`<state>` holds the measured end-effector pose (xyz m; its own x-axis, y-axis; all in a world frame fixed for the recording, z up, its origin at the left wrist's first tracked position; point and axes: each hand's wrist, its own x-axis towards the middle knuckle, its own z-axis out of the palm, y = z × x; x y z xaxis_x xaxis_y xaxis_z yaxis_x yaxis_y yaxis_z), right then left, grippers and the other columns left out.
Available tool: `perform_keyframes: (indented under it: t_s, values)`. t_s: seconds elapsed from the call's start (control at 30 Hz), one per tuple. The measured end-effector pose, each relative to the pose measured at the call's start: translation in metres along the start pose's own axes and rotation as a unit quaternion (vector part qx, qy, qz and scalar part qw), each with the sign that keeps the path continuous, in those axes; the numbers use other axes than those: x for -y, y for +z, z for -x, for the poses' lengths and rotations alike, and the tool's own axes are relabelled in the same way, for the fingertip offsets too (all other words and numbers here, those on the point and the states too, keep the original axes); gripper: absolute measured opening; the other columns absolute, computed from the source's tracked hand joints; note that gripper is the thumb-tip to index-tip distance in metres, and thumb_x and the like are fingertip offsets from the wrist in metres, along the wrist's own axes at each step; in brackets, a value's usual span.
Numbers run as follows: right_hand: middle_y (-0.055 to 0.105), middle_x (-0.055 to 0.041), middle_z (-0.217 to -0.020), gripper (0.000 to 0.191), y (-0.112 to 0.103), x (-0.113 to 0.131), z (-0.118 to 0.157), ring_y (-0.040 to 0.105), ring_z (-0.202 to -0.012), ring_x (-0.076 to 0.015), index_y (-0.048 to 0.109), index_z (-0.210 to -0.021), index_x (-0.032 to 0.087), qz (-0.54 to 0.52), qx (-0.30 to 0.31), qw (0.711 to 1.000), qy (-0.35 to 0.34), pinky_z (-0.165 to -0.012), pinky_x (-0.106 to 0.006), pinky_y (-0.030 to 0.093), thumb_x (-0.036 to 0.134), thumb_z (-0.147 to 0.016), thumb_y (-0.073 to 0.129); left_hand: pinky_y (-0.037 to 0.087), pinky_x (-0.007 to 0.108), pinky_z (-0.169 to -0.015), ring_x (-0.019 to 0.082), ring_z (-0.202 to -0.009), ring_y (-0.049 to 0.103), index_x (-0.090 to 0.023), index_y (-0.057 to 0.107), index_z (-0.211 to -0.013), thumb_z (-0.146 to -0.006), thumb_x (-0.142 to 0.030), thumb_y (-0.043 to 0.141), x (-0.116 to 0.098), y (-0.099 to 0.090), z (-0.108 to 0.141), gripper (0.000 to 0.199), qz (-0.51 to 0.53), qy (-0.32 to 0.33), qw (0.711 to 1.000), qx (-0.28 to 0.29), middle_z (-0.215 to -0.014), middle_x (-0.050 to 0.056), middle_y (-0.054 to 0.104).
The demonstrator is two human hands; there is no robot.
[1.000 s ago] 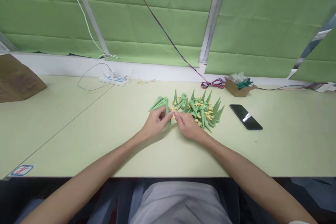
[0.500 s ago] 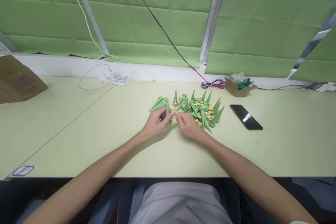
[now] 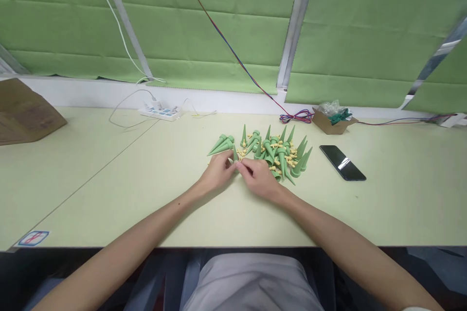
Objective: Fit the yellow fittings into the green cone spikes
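Note:
My left hand (image 3: 219, 171) is closed around a green cone (image 3: 235, 153) whose tip points up. Its fingers partly cover the cone's lower end. My right hand (image 3: 260, 177) meets it from the right, thumb and forefinger pinched at the cone's base; whatever lies between those fingertips is too small to make out. Just beyond both hands, a pile of green cones (image 3: 281, 155) mixed with small yellow pieces (image 3: 291, 160) spreads to the right. Several more green cones (image 3: 222, 144) lie together behind my left hand.
A black phone (image 3: 342, 162) lies right of the pile. Behind it stands a small cardboard box (image 3: 330, 125) with plastic and green material, beside a coiled cable (image 3: 301, 116). A power strip (image 3: 160, 112) sits at the back left, and brown cardboard (image 3: 29, 114) at the far left.
My right hand has moved slightly left, its fingertips now at the cone's base. The cone in my left hand has shifted a little and sits lower between the fingers.

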<state>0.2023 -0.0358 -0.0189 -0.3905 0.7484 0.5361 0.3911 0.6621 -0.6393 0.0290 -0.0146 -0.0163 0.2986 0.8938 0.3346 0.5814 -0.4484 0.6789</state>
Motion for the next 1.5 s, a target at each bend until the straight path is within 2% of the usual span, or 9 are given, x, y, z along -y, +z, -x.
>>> perform_keyframes:
  t_s: [0.2,0.4,0.57,0.83,0.97,1.07,1.3,1.4,1.5]
  values:
    - [0.044,0.0031,-0.060,0.037,0.011,0.011,0.007,0.039,-0.057,-0.0118,0.041,-0.067,0.021,0.010,0.073,0.996,-0.043,-0.060,-0.027,0.032,0.029,-0.102,0.043,0.042,0.027,-0.061,0.016,-0.071,0.058,-0.019,0.055,-0.082,-0.075,-0.015,0.054,0.003,0.004,0.000,0.008,0.022,0.041,0.998,0.035,-0.076,-0.001,0.059]
    - [0.042,0.0034,-0.059,0.038,0.013,0.010,0.008,0.036,-0.056,-0.0118,0.040,-0.065,0.021,0.021,0.087,0.995,-0.053,-0.059,-0.027,0.030,0.029,-0.102,0.045,0.050,0.031,-0.070,0.021,-0.081,0.066,-0.019,0.064,-0.103,-0.077,-0.022,0.060,0.002,0.014,-0.005,0.026,0.112,-0.042,0.993,0.016,-0.088,0.004,0.066]
    - [0.044,0.0029,-0.060,0.036,0.015,0.008,0.009,0.038,-0.059,-0.0126,0.045,-0.066,0.020,0.022,0.087,0.994,-0.058,-0.061,-0.028,0.030,0.028,-0.101,0.047,0.054,0.038,-0.092,0.027,-0.107,0.069,-0.017,0.065,-0.112,-0.078,-0.027,0.067,-0.003,0.020,-0.007,0.036,0.325,-0.129,0.936,0.038,-0.111,0.012,0.071]
    - [0.052,0.0011,-0.063,0.032,0.016,0.006,0.010,0.042,-0.059,-0.0126,0.053,-0.070,0.019,0.029,0.098,0.993,-0.058,-0.060,-0.027,0.030,0.026,-0.101,0.049,0.045,0.047,-0.112,0.031,-0.131,0.058,-0.024,0.057,-0.129,-0.077,-0.026,0.075,0.019,0.025,-0.005,0.055,0.345,-0.045,0.931,0.107,-0.148,0.015,0.051]
    - [0.054,0.0009,-0.062,0.035,0.015,0.008,0.010,0.043,-0.057,-0.0127,0.052,-0.068,0.019,0.031,0.100,0.992,-0.064,-0.059,-0.027,0.030,0.026,-0.102,0.047,0.052,0.043,-0.102,0.029,-0.121,0.064,-0.022,0.057,-0.121,-0.083,-0.032,0.069,0.015,0.021,-0.005,0.040,0.285,-0.034,0.954,0.085,-0.136,0.014,0.057]
    - [0.055,0.0005,-0.062,0.037,0.014,0.009,0.012,0.044,-0.057,-0.0125,0.052,-0.067,0.019,0.052,0.097,0.991,-0.071,-0.059,-0.027,0.032,0.028,-0.103,0.047,0.056,0.036,-0.080,0.022,-0.091,0.069,-0.020,0.060,-0.107,-0.088,-0.038,0.063,0.007,0.014,-0.004,0.026,0.186,-0.024,0.982,0.028,-0.104,0.009,0.066]
    - [0.056,-0.0028,-0.060,0.040,-0.001,0.031,0.014,0.046,-0.053,-0.0146,0.055,-0.068,0.020,0.233,0.052,0.945,-0.224,-0.051,-0.031,0.024,0.028,-0.104,0.042,0.034,0.026,-0.054,0.013,-0.052,0.042,-0.021,0.065,-0.091,-0.092,-0.035,0.054,0.006,0.006,0.001,0.018,0.036,0.021,0.999,-0.002,-0.056,-0.005,0.049]
    - [0.056,-0.0023,-0.058,0.035,-0.035,0.048,0.007,0.049,-0.054,-0.0156,0.056,-0.068,0.021,0.289,-0.046,0.919,-0.265,-0.053,-0.031,0.030,0.021,-0.101,0.045,0.031,0.026,-0.054,0.013,-0.053,0.039,-0.020,0.066,-0.092,-0.092,-0.031,0.051,0.004,0.006,0.005,0.019,0.008,0.030,0.998,0.052,-0.055,-0.005,0.047]
    - [0.062,-0.0043,-0.067,0.028,-0.093,0.036,0.002,0.058,-0.063,-0.0172,0.058,-0.075,0.021,0.278,-0.223,0.920,-0.164,-0.064,-0.030,0.043,0.027,-0.100,0.046,0.029,0.026,-0.054,0.013,-0.051,0.037,-0.019,0.068,-0.094,-0.094,-0.031,0.048,0.001,0.008,0.008,0.024,-0.025,0.045,0.997,0.061,-0.053,-0.005,0.044]
